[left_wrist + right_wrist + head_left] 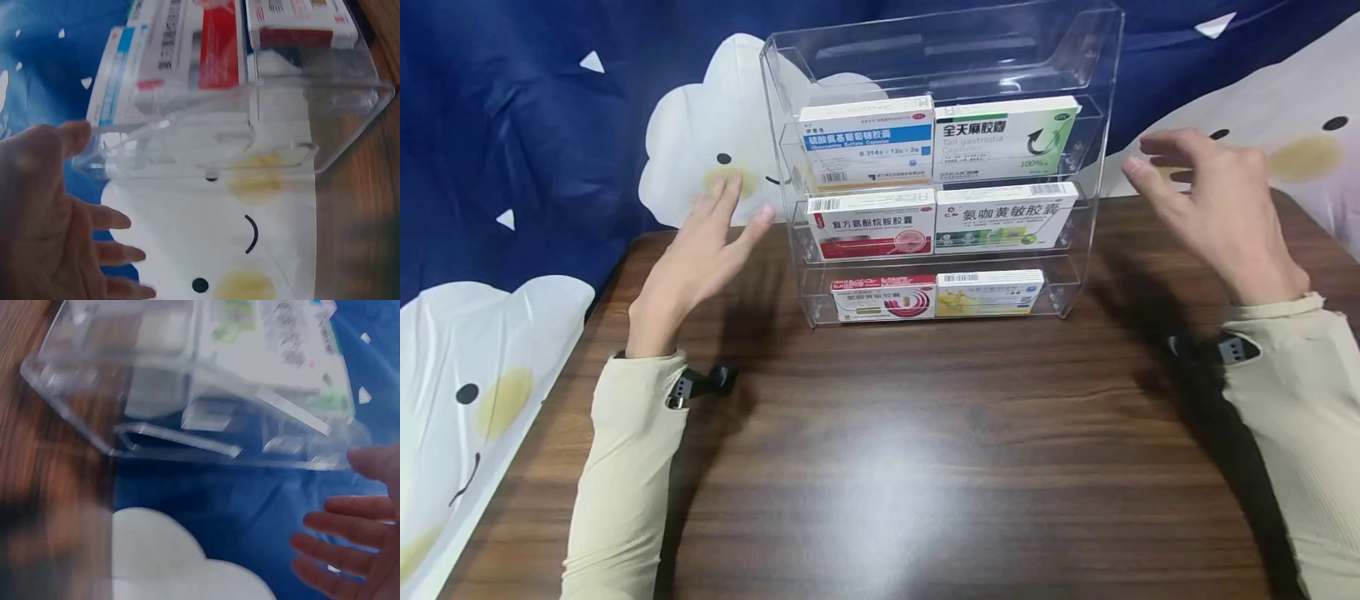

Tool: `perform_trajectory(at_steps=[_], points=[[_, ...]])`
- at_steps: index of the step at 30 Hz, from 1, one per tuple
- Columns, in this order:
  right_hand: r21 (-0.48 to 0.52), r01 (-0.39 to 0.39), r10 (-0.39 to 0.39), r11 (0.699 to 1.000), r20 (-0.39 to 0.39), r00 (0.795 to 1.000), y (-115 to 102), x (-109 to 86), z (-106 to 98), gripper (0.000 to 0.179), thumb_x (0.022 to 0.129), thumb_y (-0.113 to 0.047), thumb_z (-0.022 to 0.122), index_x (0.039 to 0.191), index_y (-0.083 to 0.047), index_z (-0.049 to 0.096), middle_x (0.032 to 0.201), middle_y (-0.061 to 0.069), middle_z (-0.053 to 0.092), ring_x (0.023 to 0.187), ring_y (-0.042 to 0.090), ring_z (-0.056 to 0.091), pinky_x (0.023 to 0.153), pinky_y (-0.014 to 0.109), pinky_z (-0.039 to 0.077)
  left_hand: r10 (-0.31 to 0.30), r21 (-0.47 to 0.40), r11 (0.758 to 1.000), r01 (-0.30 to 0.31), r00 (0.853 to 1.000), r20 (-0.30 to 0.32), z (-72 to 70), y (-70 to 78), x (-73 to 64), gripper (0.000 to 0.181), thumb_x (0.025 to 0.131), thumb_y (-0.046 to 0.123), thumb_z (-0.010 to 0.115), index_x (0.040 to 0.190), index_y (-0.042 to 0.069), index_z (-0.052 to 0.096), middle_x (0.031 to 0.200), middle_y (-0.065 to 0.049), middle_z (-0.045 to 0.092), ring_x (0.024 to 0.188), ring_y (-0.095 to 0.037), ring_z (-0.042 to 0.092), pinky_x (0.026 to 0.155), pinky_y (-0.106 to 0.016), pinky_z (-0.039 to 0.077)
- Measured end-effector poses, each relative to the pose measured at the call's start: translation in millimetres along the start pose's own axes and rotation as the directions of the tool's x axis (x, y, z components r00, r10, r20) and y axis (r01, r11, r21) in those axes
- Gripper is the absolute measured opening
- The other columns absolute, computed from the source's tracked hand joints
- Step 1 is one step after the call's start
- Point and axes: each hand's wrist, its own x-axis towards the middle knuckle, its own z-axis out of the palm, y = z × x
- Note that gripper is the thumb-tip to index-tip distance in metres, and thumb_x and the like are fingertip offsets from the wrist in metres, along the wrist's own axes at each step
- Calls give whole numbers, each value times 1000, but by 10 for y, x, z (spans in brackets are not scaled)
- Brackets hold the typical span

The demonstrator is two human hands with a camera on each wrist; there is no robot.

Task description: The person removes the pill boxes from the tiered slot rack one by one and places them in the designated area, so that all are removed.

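Note:
A clear acrylic tiered rack (940,50) stands at the back of the table, holding several medicine boxes in pairs. On its upper filled tier are a blue-banded box (868,146) and a green-and-white box (1006,142). The middle tier has a red-and-white box (872,225) and a white-and-green box (1006,218); the lowest has a red-topped box (883,300) and a yellow-and-white box (989,295). Beside the rack's left side is my left hand (688,262), fingers extended, holding nothing. My right hand (1221,208) hovers off the right side, fingers loosely bent and nothing in them.
The dark wooden table (887,467) extends in front of the rack. Behind it hangs a blue curtain (550,150) with white cloud faces. Small black wrist cameras are strapped at both cuffs. The rack's top tier holds no boxes.

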Motion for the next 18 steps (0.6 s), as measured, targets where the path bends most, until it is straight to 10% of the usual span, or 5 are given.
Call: perform_trajectory(at_steps=[4, 10, 13, 18], points=[[39, 119, -111, 992, -161, 981, -147, -85, -5, 34, 91, -28, 64, 112, -3, 70, 103, 2, 73, 80, -28, 44, 73, -2, 35, 71, -55, 996, -76, 993, -91, -25, 94, -28, 76, 99, 57, 33, 153, 5, 19, 157, -15, 22, 145, -29, 18, 119, -43, 13], [-8, 377, -368, 926, -231, 901, -283, -204, 65, 21, 86, -14, 71, 93, 5, 73, 86, -7, 73, 83, -30, 42, 73, 0, 34, 84, -121, 987, -107, 980, -182, 2, 234, -20, 64, 100, 46, 43, 144, -1, 41, 139, -22, 49, 122, -36, 53, 107, -47, 38], [-14, 468, -463, 884, -176, 869, -323, -265, 176, 16, 80, -9, 76, 89, 3, 73, 81, 17, 72, 81, -19, 48, 75, 1, 32, 95, -157, 979, -127, 976, -198, 69, 267, 6, 59, 100, 40, 46, 141, -2, 45, 134, -22, 54, 119, -32, 56, 105, -44, 41], [8, 509, -509, 861, -6, 861, -380, -326, 365, 18, 74, -7, 81, 90, -1, 74, 79, 11, 72, 69, 19, 63, 71, 18, 44, 81, -268, 952, -150, 964, -254, 183, 329, 79, 43, 100, 29, 51, 133, 2, 57, 126, -16, 62, 118, -23, 59, 102, -36, 46]])
